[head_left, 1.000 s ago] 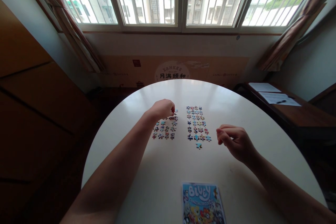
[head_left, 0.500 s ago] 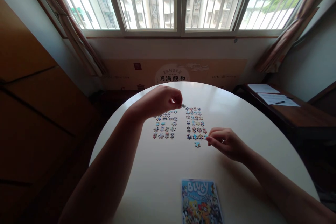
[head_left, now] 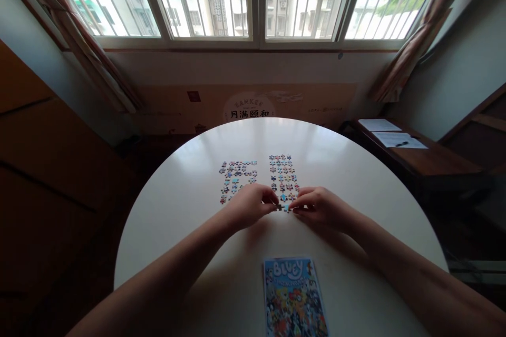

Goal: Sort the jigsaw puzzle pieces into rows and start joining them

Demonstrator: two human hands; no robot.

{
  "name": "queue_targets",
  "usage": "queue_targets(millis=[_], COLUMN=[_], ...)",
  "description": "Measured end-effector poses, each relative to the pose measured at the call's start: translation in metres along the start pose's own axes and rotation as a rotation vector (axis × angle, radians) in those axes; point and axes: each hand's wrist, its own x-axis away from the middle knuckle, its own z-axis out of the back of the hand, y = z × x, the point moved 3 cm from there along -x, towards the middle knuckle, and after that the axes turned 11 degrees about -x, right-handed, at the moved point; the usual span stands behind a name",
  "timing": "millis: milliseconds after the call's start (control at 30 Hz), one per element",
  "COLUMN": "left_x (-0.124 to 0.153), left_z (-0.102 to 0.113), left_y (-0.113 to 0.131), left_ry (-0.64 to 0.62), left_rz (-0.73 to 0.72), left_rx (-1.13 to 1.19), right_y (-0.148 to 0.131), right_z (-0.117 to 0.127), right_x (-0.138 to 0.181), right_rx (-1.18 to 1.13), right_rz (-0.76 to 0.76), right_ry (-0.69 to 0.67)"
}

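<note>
My left hand (head_left: 252,203) pinches a dark jigsaw puzzle piece (head_left: 279,207) just below the right-hand block of pieces. Facing it, my right hand (head_left: 322,206) has its fingers closed at the edge of a light-blue puzzle piece (head_left: 287,209) lying on the table. The two pieces are close together; whether they touch I cannot tell. Beyond my hands, the right block of puzzle pieces (head_left: 282,169) stands in rows. Another block of pieces (head_left: 236,172) lies to the left, its lower right part hidden behind my left hand.
A blue "Bluey" picture box or booklet (head_left: 293,295) lies at the near side of the round white table (head_left: 166,210). Off to the right, a brown side table (head_left: 438,160) bears paper sheets (head_left: 399,140) and a pen. Barred windows and curtains are behind.
My left hand has come down toward me from the top of the blocks, carrying the dark piece. My right hand has shifted left to the light-blue piece. The camera view has turned slightly.
</note>
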Motion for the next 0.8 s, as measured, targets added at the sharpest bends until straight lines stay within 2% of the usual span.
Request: queue_targets(millis=[133,400,800], left_x=[-0.003,-0.001,-0.003], left_z=[-0.007,-0.016,-0.018], left_y=[-0.002,0.001,0.004], left_ry=[0.057,0.148,0.172], left_rz=[-0.02,0.038,0.073], left_rx=[-0.037,-0.092,-0.157], right_y=[0.001,0.004,0.003], right_z=[0.0,0.0,0.002], right_x=[-0.001,-0.001,-0.002], right_rx=[-0.011,-0.006,-0.016], right_rz=[-0.009,-0.022,-0.007], right_ry=[-0.011,-0.026,-0.032])
